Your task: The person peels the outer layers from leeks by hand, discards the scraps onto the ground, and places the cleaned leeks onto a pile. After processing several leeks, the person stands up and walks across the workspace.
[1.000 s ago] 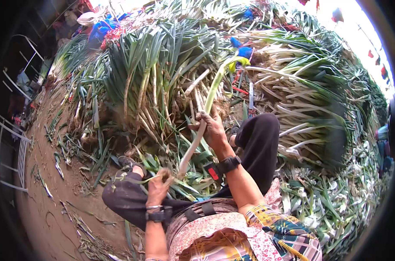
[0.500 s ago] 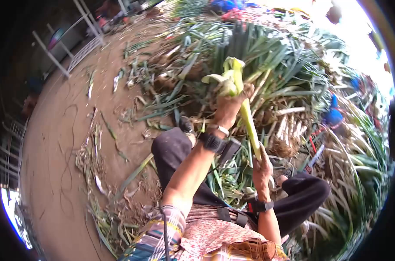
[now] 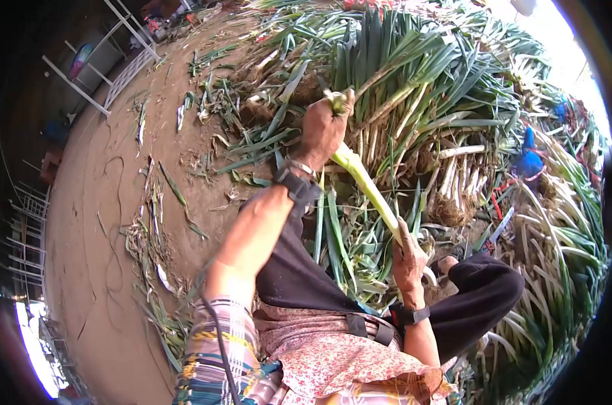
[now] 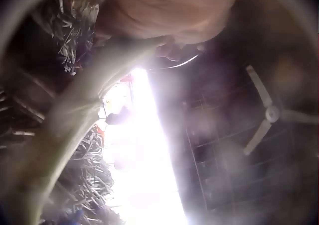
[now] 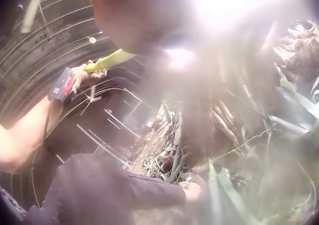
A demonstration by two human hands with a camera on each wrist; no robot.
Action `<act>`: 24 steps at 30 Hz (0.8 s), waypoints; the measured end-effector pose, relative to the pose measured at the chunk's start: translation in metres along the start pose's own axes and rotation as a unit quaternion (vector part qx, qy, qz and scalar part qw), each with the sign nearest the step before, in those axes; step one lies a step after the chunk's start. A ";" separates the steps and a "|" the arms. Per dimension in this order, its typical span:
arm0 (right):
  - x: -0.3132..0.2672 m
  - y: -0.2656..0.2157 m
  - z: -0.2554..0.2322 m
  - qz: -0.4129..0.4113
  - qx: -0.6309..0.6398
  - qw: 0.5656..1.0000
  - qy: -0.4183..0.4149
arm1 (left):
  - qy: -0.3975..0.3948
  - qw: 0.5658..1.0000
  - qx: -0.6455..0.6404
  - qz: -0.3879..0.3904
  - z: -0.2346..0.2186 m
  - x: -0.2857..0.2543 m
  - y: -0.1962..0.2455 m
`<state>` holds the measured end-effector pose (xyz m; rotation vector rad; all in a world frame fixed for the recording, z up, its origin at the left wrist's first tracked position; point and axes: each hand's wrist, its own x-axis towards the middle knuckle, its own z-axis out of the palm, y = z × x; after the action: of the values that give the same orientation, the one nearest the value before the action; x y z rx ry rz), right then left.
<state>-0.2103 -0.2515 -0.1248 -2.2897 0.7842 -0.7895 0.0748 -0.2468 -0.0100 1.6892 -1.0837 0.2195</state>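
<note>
One long leek [image 3: 367,185], pale green to white, slants between my two hands in the head view. My left hand [image 3: 323,128] grips its upper end, where a crumpled stub pokes out above the fist. Lower down, by the right shin, my right hand [image 3: 408,260] holds the other end, its fingers wrapped about the stalk. In the left wrist view the leek [image 4: 75,115] runs down from the hand [image 4: 169,11]. Across the right wrist view, the left hand [image 5: 89,75] grips the leek's yellow-green part [image 5: 112,60]; glare washes out much of the rest.
A bundle of leeks [image 3: 394,74] with dark green leaves lies in front. More leeks with white stalks [image 3: 542,250] are heaped at the right. Stripped leaves [image 3: 360,243] cover the ground between the legs. Bare soil [image 3: 90,223] stretches left towards a white metal frame [image 3: 127,77].
The view has swung left. My left hand, earlier low near the left knee, has taken hold of the leek's upper end and moved left with it. The right hand now grips lower.
</note>
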 end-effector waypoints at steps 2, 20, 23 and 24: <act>-0.005 -0.003 0.001 0.020 0.003 1.000 -0.003 | -0.018 0.930 0.347 0.116 -0.019 0.017 -0.024; -0.074 0.130 0.058 0.454 0.651 0.558 0.243 | -0.128 0.876 0.169 -0.433 -0.224 -0.176 -0.285; -0.054 0.142 0.029 0.482 0.571 0.601 0.285 | -0.100 0.904 0.143 -0.390 -0.214 -0.176 -0.301; -0.041 0.157 0.010 0.368 0.537 0.703 0.288 | -0.109 0.915 0.176 -0.345 -0.219 -0.176 -0.304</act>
<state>-0.2824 -0.3233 -0.2517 -0.5650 1.0013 -1.1305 0.2769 0.0387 -0.2308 2.3596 -0.5528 -0.2514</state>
